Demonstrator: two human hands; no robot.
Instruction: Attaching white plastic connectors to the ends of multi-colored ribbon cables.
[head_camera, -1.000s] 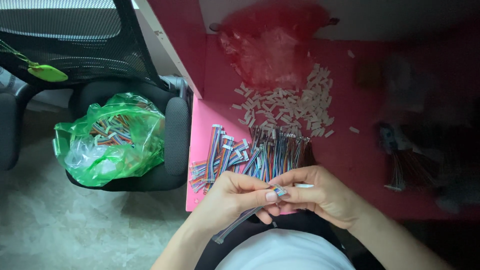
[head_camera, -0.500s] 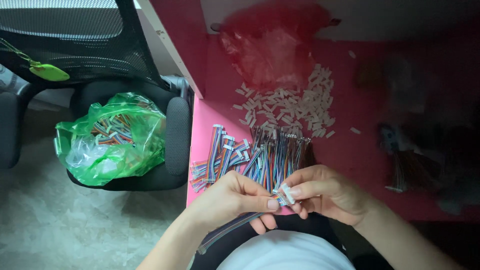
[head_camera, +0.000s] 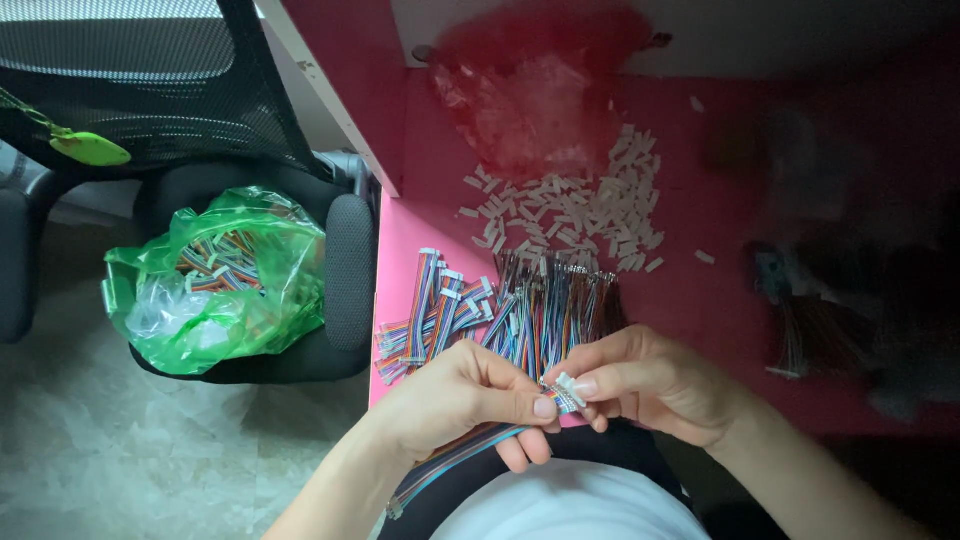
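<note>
My left hand (head_camera: 470, 400) pinches the end of a flat multicoloured ribbon cable (head_camera: 455, 460) that trails down toward my lap. My right hand (head_camera: 650, 385) holds a small white plastic connector (head_camera: 570, 388) against that cable end. Both hands meet just at the near edge of the pink table (head_camera: 400, 230). Beyond my fingers lies a pile of loose multicoloured cables (head_camera: 545, 305), some with white connectors fitted (head_camera: 435, 310). Farther back is a heap of small white connectors (head_camera: 580, 215).
A red plastic bag (head_camera: 530, 85) lies at the back of the table. A green plastic bag of cables (head_camera: 225, 280) rests on a black office chair (head_camera: 335, 260) to the left. Dark cable bundles (head_camera: 820, 330) sit in shadow at the right.
The white connector has moved from my right fingertips onto the cable end held by my left hand, and both hands have drawn closer together.
</note>
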